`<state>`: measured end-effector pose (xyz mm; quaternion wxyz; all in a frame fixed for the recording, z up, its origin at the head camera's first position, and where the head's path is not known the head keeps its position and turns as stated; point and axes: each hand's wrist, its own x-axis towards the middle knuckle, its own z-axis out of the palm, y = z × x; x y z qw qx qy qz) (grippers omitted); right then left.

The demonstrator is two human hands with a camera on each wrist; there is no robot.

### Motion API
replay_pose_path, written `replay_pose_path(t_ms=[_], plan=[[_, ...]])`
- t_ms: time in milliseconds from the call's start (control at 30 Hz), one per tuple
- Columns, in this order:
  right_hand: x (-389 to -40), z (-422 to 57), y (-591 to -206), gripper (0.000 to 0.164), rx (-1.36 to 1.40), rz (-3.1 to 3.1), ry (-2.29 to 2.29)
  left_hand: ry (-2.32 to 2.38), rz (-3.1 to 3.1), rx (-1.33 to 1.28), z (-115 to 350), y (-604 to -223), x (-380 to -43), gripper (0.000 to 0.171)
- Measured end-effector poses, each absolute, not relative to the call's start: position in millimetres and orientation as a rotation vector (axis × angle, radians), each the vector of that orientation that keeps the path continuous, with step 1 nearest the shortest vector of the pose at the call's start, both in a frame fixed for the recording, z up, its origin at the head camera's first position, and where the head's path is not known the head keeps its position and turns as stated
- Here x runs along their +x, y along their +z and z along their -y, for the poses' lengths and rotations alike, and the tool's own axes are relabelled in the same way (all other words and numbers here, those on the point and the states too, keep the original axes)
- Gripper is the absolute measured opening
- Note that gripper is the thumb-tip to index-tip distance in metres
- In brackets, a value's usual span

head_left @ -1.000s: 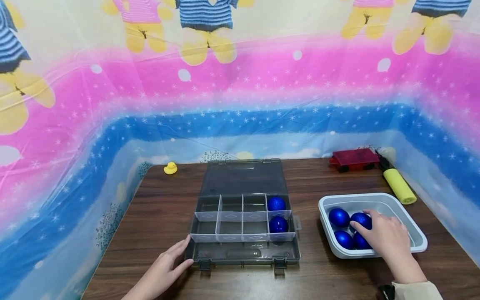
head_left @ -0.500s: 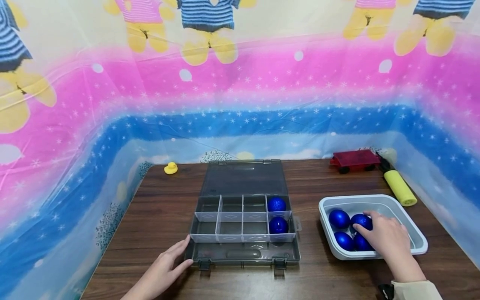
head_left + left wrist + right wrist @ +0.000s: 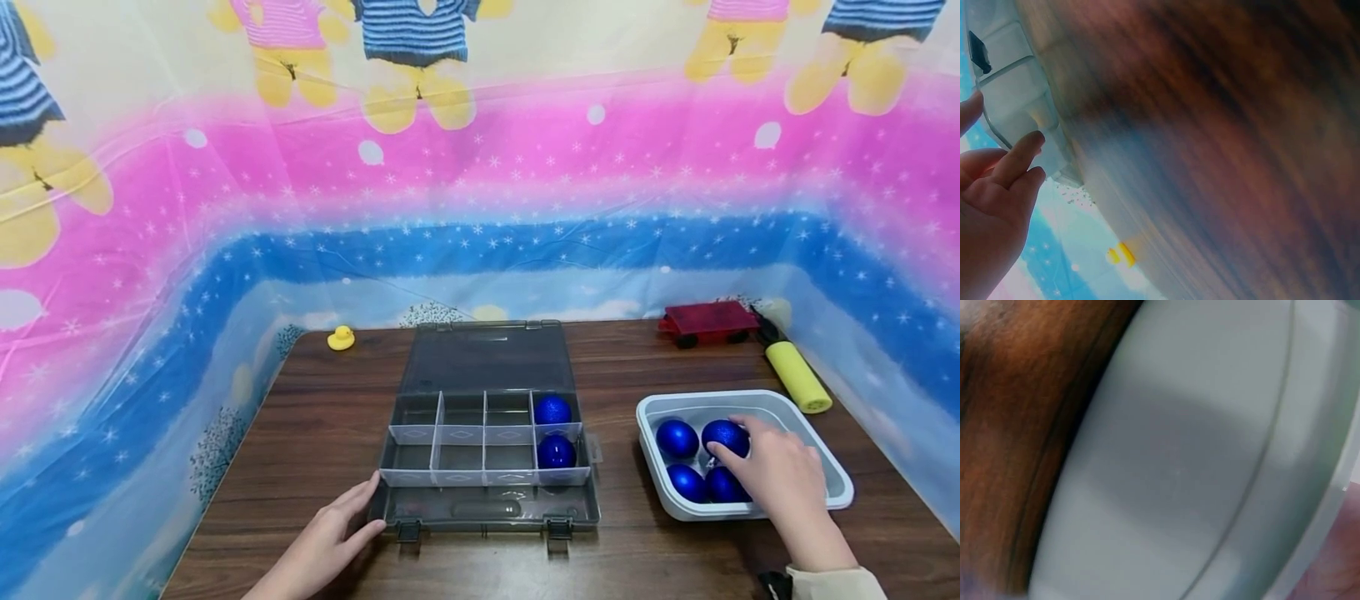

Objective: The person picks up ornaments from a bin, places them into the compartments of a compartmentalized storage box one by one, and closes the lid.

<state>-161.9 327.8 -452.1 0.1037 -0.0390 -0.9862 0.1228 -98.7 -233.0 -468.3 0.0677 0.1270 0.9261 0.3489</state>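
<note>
In the head view my right hand (image 3: 783, 471) reaches into a white plastic tub (image 3: 652, 479) and pinches a glittery blue bauble (image 3: 724, 437) between thumb and fingers. Beside it in the tub lie more blue baubles, one at the back left (image 3: 677, 438), one at the front left (image 3: 686, 483) and one partly behind my thumb (image 3: 724, 485). My left hand (image 3: 327, 533) touches the left front corner of a grey see-through compartment box (image 3: 487, 507) with fingers extended. Two baubles fill its right column, a glittery one (image 3: 552, 410) behind a shiny one (image 3: 557, 452).
The box's lid (image 3: 491, 358) lies folded back. A yellow rubber duck (image 3: 341, 337) stands at the back left of the wooden table (image 3: 315, 433). Behind the tub are a red toy cart (image 3: 708, 322) and a yellow cylinder (image 3: 798, 377) with a black end. A printed cloth (image 3: 480, 250) surrounds the table.
The pinched bauble has shifted slightly to the right and turned, and a small silvery cap now shows below it. My left hand and the box stay in place.
</note>
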Motion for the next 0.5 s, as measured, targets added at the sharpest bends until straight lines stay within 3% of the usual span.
replay_pose_path(t_ms=[500], plan=[[-156.8,-305.5,-426.3,0.065,-0.088,2.741,0.385,1.055,-2.772,0.371,234.3,-469.5,-99.3,0.064]])
